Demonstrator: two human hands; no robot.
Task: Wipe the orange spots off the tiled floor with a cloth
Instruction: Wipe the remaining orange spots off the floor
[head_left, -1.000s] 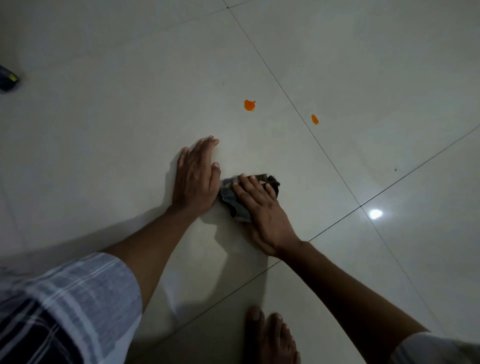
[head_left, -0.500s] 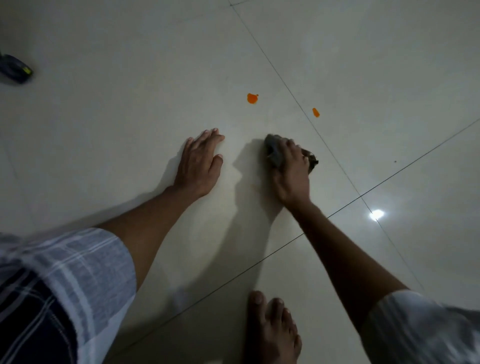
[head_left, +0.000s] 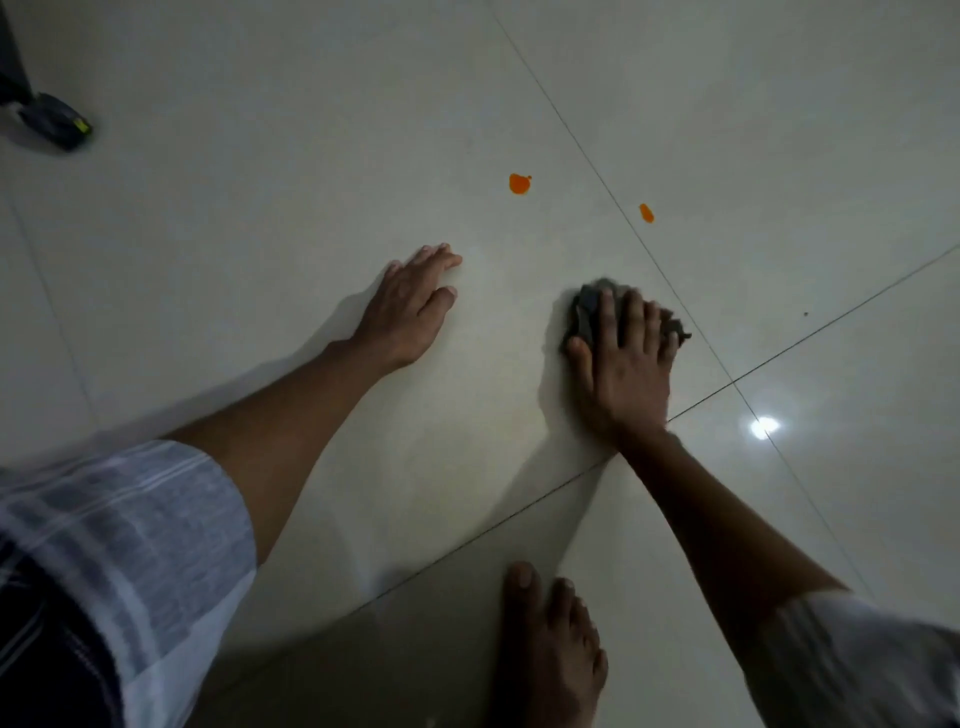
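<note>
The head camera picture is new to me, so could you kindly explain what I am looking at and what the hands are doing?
There is no machine here: a person wears one wide camera on the head, looking forward and down at their own arms. The left hand lies flat on the pale tiled floor, propping the body. The right hand presses a dark crumpled cloth to the floor with spread fingers, not a closed grip. Beyond it sit two orange spots, a larger one and a smaller one, not yet wiped. A bare foot shows at the bottom, and a dark object lies far left.
</note>
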